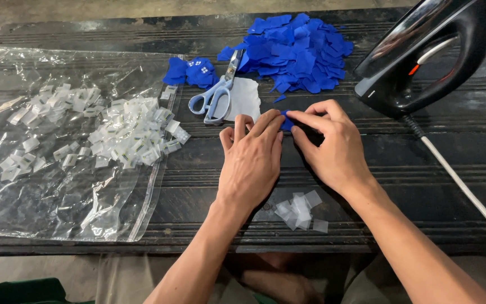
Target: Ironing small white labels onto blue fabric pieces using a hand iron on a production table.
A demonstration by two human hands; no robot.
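Head view: left hand [251, 160] flat, palm down on the dark table [412, 163], fingers stretched forward and close together, tips touching a small blue fabric piece [286, 122]. Right hand [330, 143] just beside it, thumb and forefinger narrowed to a pinch on the same blue piece, other fingers curled loosely. Blue piece mostly hidden between the fingertips of both hands, only a corner showing.

Straight beyond the hands, a heap of blue fabric squares [299, 50]; left of that, a smaller blue stack [191, 71]. Scissors with pale blue handles [214, 97] lying on a white scrap [246, 97], just ahead of the left hand. Near the wrists, toward the table edge, a little cluster of clear backing bits [301, 211].

Far left, a clear plastic bag [57, 186] spread flat, strewn with small white pieces [130, 132]. Upper right, a black clothes iron [423, 53] standing on end, white cord [462, 186] trailing down the right side.

Table of dark slatted wood, worn and scuffed; bare concrete floor visible above and below it.
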